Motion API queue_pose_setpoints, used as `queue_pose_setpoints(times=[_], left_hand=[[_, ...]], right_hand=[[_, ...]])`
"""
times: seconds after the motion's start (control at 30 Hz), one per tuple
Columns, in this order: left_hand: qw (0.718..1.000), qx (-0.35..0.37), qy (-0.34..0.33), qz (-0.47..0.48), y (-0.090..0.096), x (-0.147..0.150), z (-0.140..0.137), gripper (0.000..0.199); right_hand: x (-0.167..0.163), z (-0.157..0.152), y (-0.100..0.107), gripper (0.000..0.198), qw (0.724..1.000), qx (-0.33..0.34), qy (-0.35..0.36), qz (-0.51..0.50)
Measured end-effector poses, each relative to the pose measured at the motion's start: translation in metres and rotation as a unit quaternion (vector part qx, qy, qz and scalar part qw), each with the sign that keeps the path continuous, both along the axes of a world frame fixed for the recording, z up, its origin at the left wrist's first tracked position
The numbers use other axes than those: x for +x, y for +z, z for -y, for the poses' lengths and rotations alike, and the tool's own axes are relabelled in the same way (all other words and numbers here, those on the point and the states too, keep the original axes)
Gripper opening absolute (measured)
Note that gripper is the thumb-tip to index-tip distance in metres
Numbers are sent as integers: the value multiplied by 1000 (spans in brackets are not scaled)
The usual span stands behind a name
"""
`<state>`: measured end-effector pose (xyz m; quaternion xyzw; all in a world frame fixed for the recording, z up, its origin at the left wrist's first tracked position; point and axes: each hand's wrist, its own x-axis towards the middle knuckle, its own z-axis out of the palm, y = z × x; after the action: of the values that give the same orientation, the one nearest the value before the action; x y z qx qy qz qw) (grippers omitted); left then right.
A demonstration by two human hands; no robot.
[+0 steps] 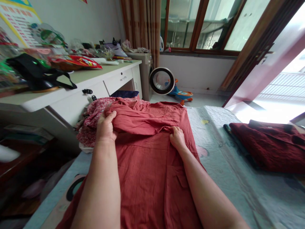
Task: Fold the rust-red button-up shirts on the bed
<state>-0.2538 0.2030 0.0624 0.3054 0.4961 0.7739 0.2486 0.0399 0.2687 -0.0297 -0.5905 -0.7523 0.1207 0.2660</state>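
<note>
A rust-red garment (143,171) lies spread over the bed, its upper part folded into a raised layer at the far end. Its exact kind I cannot make out, though a seam and a pocket flap show on the right side. At the left end of the folded layer, my left hand (107,125) grips the cloth, thumb on top and fingers hidden beneath. My right hand (177,136) pinches the edge of the same layer on the right. Beyond my left hand sits a heap of pink-red patterned cloth (91,125), partly covered by the garment.
Folded dark red clothes (269,146) are stacked on the light blue bed sheet (214,156) at right. A cluttered desk (95,79) runs along the left. Behind stand a washing machine with its round door (162,81) open and a blue-orange ride-on toy (181,93).
</note>
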Motion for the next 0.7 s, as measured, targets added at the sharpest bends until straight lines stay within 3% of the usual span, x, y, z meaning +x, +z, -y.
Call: queue_pose_setpoints(times=[0.07, 0.2, 0.27, 0.4, 0.47, 0.53, 0.6, 0.67, 0.7], left_hand=[[1000, 16, 25, -6, 1, -4, 1, 40], [982, 27, 176, -68, -3, -13, -1, 43], [973, 22, 218, -77, -7, -18, -3, 43], [983, 7, 175, -54, -12, -19, -8, 54], [982, -35, 155, -102, -12, -12, -6, 68], [951, -108, 213, -199, -8, 0, 1, 76], [882, -162, 325, -300, -1, 15, 8, 75], [834, -145, 378, -374, 6, 32, 12, 67], [829, -124, 368, -402, 8, 41, 11, 60]], right_hand=[[0, -1, -1, 43, 1000, 2, 3, 0], [2, -3, -4, 39, 1000, 5, 6, -11], [2, -5, -5, 37, 1000, 7, 6, -27], [3, -7, -8, 34, 999, 13, 2, -51], [3, -8, -9, 33, 998, 18, 2, -55], [2, -8, -9, 33, 998, 21, 4, -55], [2, -7, -9, 33, 999, 20, 2, -47], [1, -6, -7, 32, 999, 18, -1, -36], [1, -5, -7, 31, 999, 17, -1, -30]])
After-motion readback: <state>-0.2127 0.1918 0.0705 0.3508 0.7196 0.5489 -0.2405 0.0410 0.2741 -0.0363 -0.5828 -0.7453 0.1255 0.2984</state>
